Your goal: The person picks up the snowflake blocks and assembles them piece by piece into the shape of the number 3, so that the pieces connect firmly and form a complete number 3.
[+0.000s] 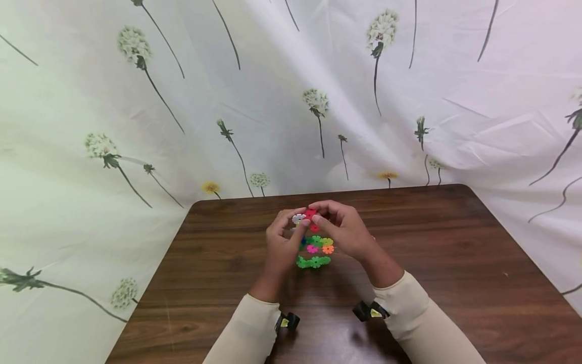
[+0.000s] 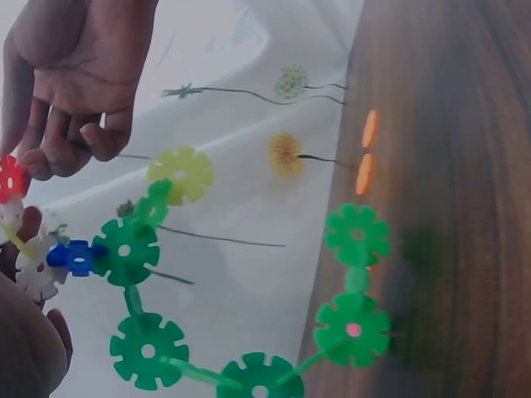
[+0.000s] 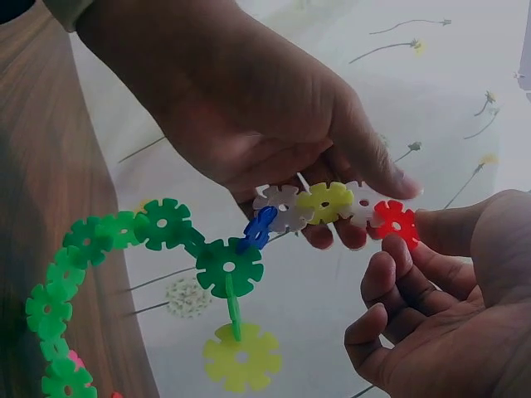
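On my head feed, a pale, creased sheet [image 1: 273,101] printed with dandelions [image 1: 316,102] stands behind and to both sides of a dark brown wood-grain surface [image 1: 454,242]; I see its light turn greenish left, pinkish right.

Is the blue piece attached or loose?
Attached: the blue piece links a green disc to a white disc in both wrist views.

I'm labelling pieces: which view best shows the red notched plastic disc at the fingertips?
The right wrist view: the red disc largely faces the camera, notches and centre hole visible. The left wrist view cuts it off at the left edge; the head view shows it small and partly covered.
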`<state>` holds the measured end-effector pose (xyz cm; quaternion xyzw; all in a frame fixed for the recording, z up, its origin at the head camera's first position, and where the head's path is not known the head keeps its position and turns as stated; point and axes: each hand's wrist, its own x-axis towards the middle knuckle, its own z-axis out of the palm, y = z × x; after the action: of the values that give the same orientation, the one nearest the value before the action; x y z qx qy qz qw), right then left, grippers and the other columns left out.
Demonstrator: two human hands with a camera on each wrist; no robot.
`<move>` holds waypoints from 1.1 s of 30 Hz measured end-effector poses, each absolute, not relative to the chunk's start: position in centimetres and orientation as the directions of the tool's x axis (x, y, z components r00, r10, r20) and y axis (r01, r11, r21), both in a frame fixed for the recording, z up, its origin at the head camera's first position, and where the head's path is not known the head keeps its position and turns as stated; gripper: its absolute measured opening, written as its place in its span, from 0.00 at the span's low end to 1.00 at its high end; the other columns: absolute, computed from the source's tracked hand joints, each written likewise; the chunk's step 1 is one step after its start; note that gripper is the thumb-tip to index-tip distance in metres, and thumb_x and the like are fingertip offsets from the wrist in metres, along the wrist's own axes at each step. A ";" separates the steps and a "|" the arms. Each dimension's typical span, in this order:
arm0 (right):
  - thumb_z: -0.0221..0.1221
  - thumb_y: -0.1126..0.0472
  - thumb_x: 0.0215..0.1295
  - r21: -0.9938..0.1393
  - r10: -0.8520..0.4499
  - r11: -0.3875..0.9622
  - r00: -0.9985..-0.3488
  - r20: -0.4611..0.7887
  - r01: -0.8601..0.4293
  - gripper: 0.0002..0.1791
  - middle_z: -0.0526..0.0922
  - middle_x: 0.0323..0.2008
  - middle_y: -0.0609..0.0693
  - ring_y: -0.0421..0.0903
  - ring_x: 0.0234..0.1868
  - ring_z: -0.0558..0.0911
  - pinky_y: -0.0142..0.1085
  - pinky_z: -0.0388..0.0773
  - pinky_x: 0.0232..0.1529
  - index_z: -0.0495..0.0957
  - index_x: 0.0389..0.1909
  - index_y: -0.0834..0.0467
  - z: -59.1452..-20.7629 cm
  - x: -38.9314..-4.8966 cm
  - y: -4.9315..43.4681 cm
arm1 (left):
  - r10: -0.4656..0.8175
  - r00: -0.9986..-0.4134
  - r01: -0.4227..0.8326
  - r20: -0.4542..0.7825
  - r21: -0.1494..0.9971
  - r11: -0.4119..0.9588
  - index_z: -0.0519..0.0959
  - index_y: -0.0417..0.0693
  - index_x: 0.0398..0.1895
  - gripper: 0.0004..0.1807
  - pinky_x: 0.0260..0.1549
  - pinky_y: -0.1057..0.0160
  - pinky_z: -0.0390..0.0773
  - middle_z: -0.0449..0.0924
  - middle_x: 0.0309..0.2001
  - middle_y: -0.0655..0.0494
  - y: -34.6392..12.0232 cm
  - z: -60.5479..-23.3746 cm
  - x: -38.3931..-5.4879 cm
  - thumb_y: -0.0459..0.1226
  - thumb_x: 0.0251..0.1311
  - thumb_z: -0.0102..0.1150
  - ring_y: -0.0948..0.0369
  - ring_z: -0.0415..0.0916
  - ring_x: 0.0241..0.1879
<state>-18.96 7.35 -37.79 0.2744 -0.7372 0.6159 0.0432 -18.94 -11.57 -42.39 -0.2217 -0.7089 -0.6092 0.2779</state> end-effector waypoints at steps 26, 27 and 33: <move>0.57 0.58 0.86 -0.978 -0.110 0.177 -0.990 0.089 -0.107 0.15 0.86 0.51 0.64 0.61 0.53 0.83 0.49 0.84 0.55 0.83 0.60 0.64 -46.2 -26.5 8.9 | -0.027 -0.799 0.594 0.601 0.795 0.124 0.88 0.40 0.56 0.11 0.47 0.71 0.82 0.88 0.48 0.41 -12.2 -42.1 -19.7 0.34 0.78 0.63 0.63 0.81 0.44; 0.58 0.58 0.85 -0.976 -0.116 0.193 -0.990 0.082 -0.103 0.16 0.86 0.53 0.63 0.60 0.53 0.83 0.47 0.84 0.55 0.83 0.61 0.64 -46.5 -26.8 8.8 | -0.022 -0.800 0.593 0.599 0.796 0.119 0.87 0.40 0.56 0.11 0.47 0.71 0.83 0.88 0.49 0.41 -12.2 -42.1 -19.7 0.33 0.78 0.63 0.64 0.81 0.44; 0.61 0.61 0.82 -0.947 -0.200 0.273 -0.973 0.117 -0.170 0.16 0.88 0.52 0.63 0.51 0.45 0.83 0.37 0.82 0.46 0.83 0.60 0.67 -48.7 -28.7 8.1 | 0.000 -0.809 0.585 0.588 0.806 0.085 0.86 0.37 0.58 0.12 0.47 0.71 0.87 0.87 0.50 0.39 -12.0 -42.1 -19.7 0.31 0.75 0.66 0.66 0.82 0.47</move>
<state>-28.66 8.12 -48.66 0.1160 -0.7976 0.5918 -0.0128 -19.72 -12.01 -42.07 -0.2089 -0.7004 -0.6434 0.2275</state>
